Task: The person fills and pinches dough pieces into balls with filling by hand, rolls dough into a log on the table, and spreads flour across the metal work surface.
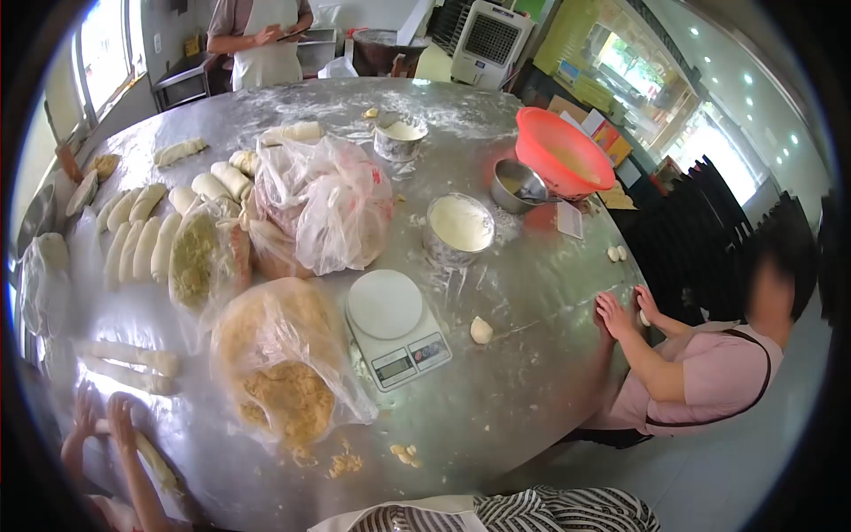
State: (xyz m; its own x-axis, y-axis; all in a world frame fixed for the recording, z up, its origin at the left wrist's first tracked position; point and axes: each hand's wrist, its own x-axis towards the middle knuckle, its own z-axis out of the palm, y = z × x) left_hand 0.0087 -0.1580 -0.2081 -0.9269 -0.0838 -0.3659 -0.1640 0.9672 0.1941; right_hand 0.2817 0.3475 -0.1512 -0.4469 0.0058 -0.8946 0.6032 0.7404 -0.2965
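Neither of my hands is in view; only my striped clothing (567, 510) and apron show at the bottom edge. Before me on the metal table (496, 408) stands a white kitchen scale (387, 315) with nothing on its round plate. Left of it lies an open plastic bag of yellowish crumbly filling (288, 399), some spilled at its mouth. A few small dough bits (405, 454) lie nearer to me. One dough ball (480, 331) sits right of the scale. Behind the scale is a bulging clear plastic bag (328, 199), and a metal bowl of flour (459, 226) stands farther right.
At lower left, another person's hands (111, 417) press on a dough strip. A co-worker (709, 368) at right has both hands on the table. Dough rolls (142, 244) line the left side. A red basin (563, 155) stands far right; someone in an apron (266, 40) stands behind.
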